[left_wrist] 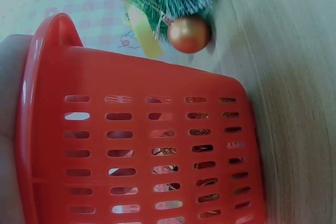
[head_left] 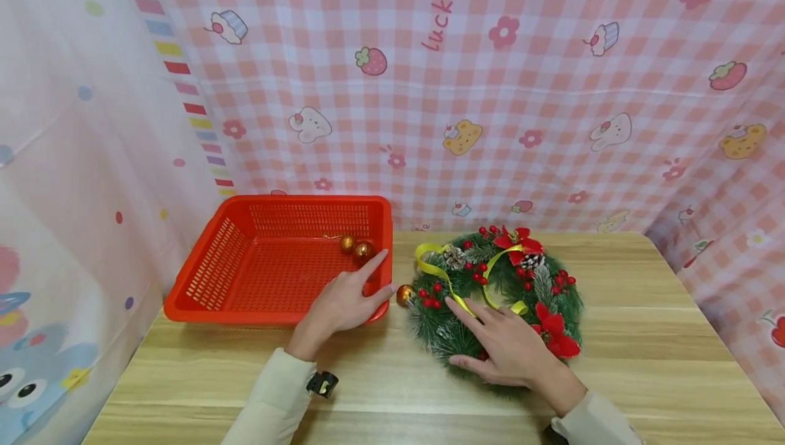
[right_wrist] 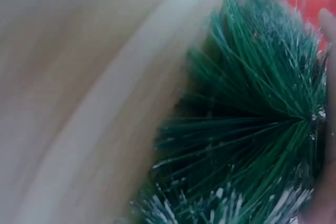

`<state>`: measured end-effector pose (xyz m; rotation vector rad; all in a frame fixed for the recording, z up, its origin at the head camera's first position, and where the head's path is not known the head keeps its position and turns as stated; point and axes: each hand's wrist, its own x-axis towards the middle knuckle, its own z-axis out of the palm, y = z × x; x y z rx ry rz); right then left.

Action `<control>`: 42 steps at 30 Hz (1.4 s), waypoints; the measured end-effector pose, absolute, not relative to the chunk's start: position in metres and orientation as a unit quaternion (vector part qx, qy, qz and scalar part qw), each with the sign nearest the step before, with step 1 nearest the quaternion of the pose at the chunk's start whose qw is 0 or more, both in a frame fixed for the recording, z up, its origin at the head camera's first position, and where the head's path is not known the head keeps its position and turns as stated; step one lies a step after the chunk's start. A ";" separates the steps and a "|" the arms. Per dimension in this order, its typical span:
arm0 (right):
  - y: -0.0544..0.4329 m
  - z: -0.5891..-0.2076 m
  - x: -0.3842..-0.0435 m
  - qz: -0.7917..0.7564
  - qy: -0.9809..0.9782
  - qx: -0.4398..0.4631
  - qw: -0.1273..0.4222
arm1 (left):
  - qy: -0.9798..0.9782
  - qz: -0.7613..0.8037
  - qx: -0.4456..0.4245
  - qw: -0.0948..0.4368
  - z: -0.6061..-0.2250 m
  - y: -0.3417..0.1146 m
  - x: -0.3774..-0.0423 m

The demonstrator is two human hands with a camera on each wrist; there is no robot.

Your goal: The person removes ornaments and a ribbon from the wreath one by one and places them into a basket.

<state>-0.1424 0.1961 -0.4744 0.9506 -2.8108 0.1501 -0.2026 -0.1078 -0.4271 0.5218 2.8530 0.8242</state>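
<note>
My left hand (head_left: 346, 302) lies over the front right corner of a red plastic basket (head_left: 211, 213), index finger and thumb stretched out across the rim. Inside the basket, close to its right wall, are a shiny copper-coloured bauble (head_left: 364, 251) and a smaller glittery gold bauble (head_left: 347, 243). My right hand (head_left: 512, 349) rests on the near part of a green Christmas wreath (head_left: 564, 288), fingers spread near a yellow ribbon (head_left: 429, 268). Another copper bauble (left_wrist: 188, 35) sits at the wreath's left edge, between it and the basket. Green needles (right_wrist: 252, 124) fill much of the right wrist view.
The wreath carries red poinsettia flowers (head_left: 555, 332), red berries (head_left: 431, 295) and pine cones (head_left: 454, 256). Basket and wreath stand on a wooden table (head_left: 638, 336). A pink checked curtain (head_left: 423, 111) hangs behind, and a white patterned curtain (head_left: 67, 179) borders the left.
</note>
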 end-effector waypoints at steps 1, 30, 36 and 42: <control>0.199 -0.474 -0.143 0.051 -0.940 0.324 0.089 | 0.945 0.272 0.172 0.064 -0.427 -0.108 -0.203; 0.160 -0.478 -0.145 0.070 -0.983 0.135 0.100 | 0.942 0.279 0.174 0.070 -0.424 -0.107 -0.202; 0.177 -0.477 -0.143 0.079 -0.978 0.176 0.080 | 0.944 0.274 0.170 0.074 -0.423 -0.105 -0.201; 0.195 -0.476 -0.143 0.095 -0.968 0.222 0.071 | 0.944 0.277 0.163 0.074 -0.422 -0.107 -0.201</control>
